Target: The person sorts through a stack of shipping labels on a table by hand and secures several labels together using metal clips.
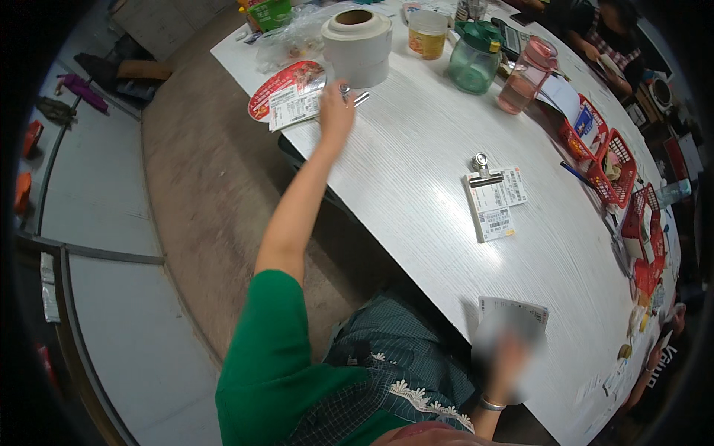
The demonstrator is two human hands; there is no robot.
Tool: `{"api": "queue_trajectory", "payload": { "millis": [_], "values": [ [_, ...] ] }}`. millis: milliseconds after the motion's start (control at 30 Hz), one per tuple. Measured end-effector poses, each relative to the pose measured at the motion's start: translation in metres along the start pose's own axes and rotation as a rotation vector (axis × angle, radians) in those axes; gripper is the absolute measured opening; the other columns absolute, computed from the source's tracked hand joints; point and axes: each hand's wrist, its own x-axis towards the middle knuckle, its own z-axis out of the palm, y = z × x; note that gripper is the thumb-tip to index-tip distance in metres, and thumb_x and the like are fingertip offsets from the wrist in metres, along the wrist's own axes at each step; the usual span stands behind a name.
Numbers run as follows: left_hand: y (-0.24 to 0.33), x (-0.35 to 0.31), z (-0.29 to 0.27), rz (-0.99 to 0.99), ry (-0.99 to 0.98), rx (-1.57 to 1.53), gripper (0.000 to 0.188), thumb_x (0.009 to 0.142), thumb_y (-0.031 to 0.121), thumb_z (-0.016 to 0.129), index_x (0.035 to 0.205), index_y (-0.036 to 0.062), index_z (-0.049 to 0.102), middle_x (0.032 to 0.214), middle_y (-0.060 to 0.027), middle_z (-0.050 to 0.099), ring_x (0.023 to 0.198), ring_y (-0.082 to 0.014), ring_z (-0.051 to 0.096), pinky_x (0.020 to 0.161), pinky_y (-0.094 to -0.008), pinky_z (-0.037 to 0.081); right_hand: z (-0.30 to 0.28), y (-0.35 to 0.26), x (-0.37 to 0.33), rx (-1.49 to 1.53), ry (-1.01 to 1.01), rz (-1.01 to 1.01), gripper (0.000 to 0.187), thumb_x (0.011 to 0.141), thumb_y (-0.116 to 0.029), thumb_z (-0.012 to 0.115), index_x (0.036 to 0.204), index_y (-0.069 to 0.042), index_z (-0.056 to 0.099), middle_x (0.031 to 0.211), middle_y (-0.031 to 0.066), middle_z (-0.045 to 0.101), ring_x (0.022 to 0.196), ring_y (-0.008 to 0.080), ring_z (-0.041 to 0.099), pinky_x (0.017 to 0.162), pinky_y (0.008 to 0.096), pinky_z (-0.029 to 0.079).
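My left hand (337, 119) reaches to the far left of the table, its fingers closed on a metal bulldog clip (361, 99). Beneath it is a stack of printed paper slips (291, 109), lying on a round red hand fan (286, 78). Close to my body, my right hand (509, 364) holds another batch of printed slips (520, 308) with a curved upper edge; blur hides most of its fingers. Between the hands, farther right, a third slip stack (491, 197) lies flat with a bulldog clip (485, 172) at its top.
A large white roll (357, 56) stands behind my left hand. Beyond are a plastic tub (427, 37), a green jug (474, 59) and a pink bottle (526, 78). Red baskets (613, 167) line the right side of the white table (416, 163). Other people sit across it.
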Motion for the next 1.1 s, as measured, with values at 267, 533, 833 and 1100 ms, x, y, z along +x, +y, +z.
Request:
{"api": "queue_trajectory", "payload": {
  "millis": [267,533,833,1100],
  "values": [
    [-0.043,0.039,-0.001,-0.406,-0.340,-0.168,0.037,0.073,0.028,0.071,0.100,0.0054,0.059,0.096,-0.0117,0.060,0.096,-0.0222,0.055,0.074,-0.0334,0.048,0.030,0.004,-0.031,0.049,-0.211,0.124,0.034,0.089,-0.024,0.048,0.120,-0.011,0.051,0.119,0.0089,0.054,0.111,0.0252,0.050,0.099,0.0480,0.034],
    [0.085,-0.099,-0.020,-0.558,-0.729,-1.018,0.042,0.082,0.008,0.062,0.120,-0.0010,0.048,0.101,-0.0067,0.055,0.086,-0.0109,0.058,0.079,-0.0217,0.051,0.009,-0.010,-0.038,0.376,-0.372,0.215,0.027,0.087,-0.015,0.051,0.113,-0.009,0.055,0.111,0.0103,0.056,0.104,0.0242,0.052,0.095,0.0428,0.037],
    [0.216,-0.219,-0.020,-0.587,-1.192,-1.136,0.038,0.077,0.002,0.064,0.114,-0.0018,0.055,0.100,-0.0084,0.062,0.084,-0.0093,0.061,0.080,-0.0240,0.053,-0.044,-0.005,0.014,0.593,0.003,0.179,0.021,0.085,-0.016,0.056,0.098,-0.001,0.062,0.087,0.0116,0.062,0.078,0.0202,0.058,0.070,0.0323,0.047],
    [0.259,-0.243,-0.024,-0.357,-1.439,-0.955,0.030,0.072,0.004,0.069,0.100,-0.0020,0.062,0.088,-0.0070,0.064,0.077,-0.0097,0.059,0.074,-0.0221,0.049,-0.071,0.024,0.014,1.519,-0.039,0.635,0.026,0.082,-0.017,0.063,0.083,0.009,0.066,0.065,0.0088,0.065,0.055,0.0088,0.056,0.049,0.0228,0.044]
  ]
}}
